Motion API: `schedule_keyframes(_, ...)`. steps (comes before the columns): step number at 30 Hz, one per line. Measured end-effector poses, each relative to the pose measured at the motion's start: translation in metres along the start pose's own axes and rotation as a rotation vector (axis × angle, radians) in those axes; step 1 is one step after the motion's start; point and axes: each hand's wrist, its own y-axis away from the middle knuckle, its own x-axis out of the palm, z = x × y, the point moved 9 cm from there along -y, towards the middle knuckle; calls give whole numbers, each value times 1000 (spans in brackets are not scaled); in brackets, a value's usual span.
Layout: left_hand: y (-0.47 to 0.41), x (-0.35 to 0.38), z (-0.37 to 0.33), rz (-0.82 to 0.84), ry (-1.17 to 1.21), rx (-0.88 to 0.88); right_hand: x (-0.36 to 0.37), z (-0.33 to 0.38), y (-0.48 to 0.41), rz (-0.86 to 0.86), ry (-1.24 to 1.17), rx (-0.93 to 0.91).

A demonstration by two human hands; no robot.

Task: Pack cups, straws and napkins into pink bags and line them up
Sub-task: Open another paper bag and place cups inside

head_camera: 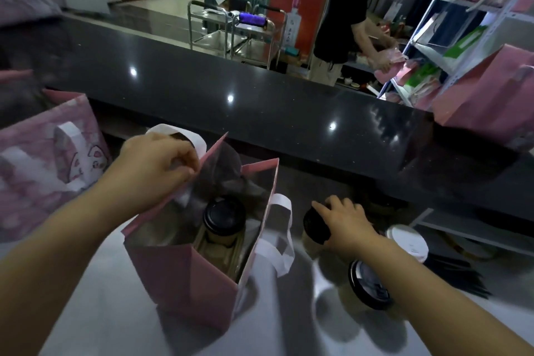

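My left grip (157,166) pinches the rim of the pink paper bag (185,277) on the white tabletop (101,326), a black-lidded paper cup (224,218) inside; my right grip (345,224) clasps a second lidded cup (313,225) alongside.

Upright open pink bag (185,277), black-lidded cup (224,218) standing inside; second cup (313,225) just beside.

Pink bag (179,274) with white handles (277,240), black-lidded tan cup (224,221) inside, black speckled counter (260,101).
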Motion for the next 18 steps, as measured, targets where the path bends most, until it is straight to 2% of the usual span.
schedule_keyframes(4,8,-5,-8,50,-205,31,-9,12,7,-42,-31,-31)
schedule_keyframes(9,32,10,5,260,-391,11,-57,24,20,-212,-131,-37)
schedule_keyframes(18,64,11,14,401,-356,128,-171,52,66,-559,-159,-16)
